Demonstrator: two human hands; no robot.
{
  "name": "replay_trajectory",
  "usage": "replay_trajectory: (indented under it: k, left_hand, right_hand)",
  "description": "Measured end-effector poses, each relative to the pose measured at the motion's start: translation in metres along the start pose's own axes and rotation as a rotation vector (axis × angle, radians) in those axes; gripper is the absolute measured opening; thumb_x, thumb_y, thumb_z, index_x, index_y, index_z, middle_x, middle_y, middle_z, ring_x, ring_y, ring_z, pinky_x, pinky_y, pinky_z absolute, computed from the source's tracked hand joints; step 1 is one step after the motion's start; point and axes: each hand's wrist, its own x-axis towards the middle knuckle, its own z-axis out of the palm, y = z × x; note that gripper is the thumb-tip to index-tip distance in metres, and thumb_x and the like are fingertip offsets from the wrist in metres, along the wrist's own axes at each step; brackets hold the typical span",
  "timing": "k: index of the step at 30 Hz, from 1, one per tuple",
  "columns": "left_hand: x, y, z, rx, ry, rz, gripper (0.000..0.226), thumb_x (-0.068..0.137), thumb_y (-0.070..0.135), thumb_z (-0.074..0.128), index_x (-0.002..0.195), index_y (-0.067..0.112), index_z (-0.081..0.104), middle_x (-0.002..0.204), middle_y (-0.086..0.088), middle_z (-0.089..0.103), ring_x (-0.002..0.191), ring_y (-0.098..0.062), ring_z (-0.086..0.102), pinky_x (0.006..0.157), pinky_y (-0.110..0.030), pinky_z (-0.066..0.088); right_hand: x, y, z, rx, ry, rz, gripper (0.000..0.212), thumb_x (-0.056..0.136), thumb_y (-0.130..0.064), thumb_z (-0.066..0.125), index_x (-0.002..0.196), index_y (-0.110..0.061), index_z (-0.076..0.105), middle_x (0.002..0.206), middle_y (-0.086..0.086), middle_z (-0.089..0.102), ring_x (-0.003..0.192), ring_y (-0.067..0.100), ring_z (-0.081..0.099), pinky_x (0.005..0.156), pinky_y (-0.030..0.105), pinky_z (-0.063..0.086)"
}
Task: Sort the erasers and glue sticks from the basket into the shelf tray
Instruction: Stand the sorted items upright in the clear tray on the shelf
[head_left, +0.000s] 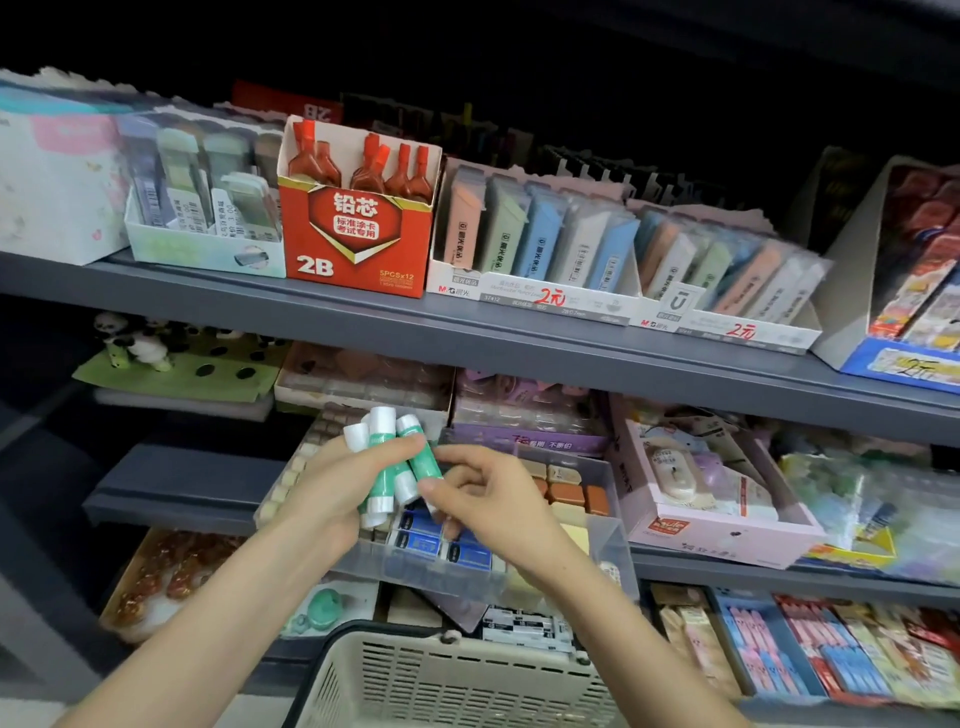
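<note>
Nearest, a cream slotted basket sits at the bottom edge. Above it the left hand grips a bundle of green-and-white glue sticks. The right hand pinches the lower end of one stick, and both hands are over a clear tray on the middle shelf. Blue-sleeved erasers lie inside the tray, and a pink box stands beside it. Higher and farther back, the grey top shelf carries a red 2B box and pastel packs — darkness beyond.

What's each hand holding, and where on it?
Left hand grips a bundle of green-and-white glue sticks around their middles; right hand pinches the rightmost stick mid-body.
</note>
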Motion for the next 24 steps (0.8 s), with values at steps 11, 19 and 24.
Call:
replay_trajectory:
  k: [11, 19, 24]
  left_hand:
    - [-0.011, -0.004, 0.004, -0.038, -0.042, -0.073, 0.014, 0.079, 0.007, 0.073, 0.090, 0.007, 0.065, 0.077, -0.008, 0.074, 0.072, -0.019, 0.072, 0.071, -0.033, 0.056]
    - [-0.006, 0.007, -0.014, -0.083, 0.011, -0.134, 0.006, 0.085, 0.007, 0.066, 0.088, 0.005, 0.061, 0.071, -0.011, 0.070, 0.061, -0.018, 0.067, 0.057, -0.028, 0.055]
    - [-0.006, 0.010, -0.020, 0.030, -0.039, -0.112, 0.007, 0.086, 0.001, 0.060, 0.093, 0.002, 0.057, 0.075, -0.014, 0.072, 0.060, -0.020, 0.068, 0.050, -0.024, 0.053]
  right_hand:
    - [-0.015, 0.008, -0.026, 0.109, 0.228, -0.005, 0.024, 0.078, 0.000, 0.072, 0.092, -0.018, 0.066, 0.087, 0.000, 0.068, 0.072, 0.006, 0.060, 0.065, 0.020, 0.052]
    - [0.028, 0.003, -0.047, -0.629, 0.293, -0.106, 0.003, 0.084, -0.013, 0.064, 0.083, -0.015, 0.067, 0.073, -0.002, 0.062, 0.066, 0.014, 0.052, 0.063, 0.027, 0.040]
    - [0.067, 0.015, -0.024, -0.823, 0.174, -0.091, 0.021, 0.089, -0.013, 0.053, 0.106, -0.011, 0.066, 0.098, 0.009, 0.068, 0.090, 0.026, 0.060, 0.074, 0.030, 0.045]
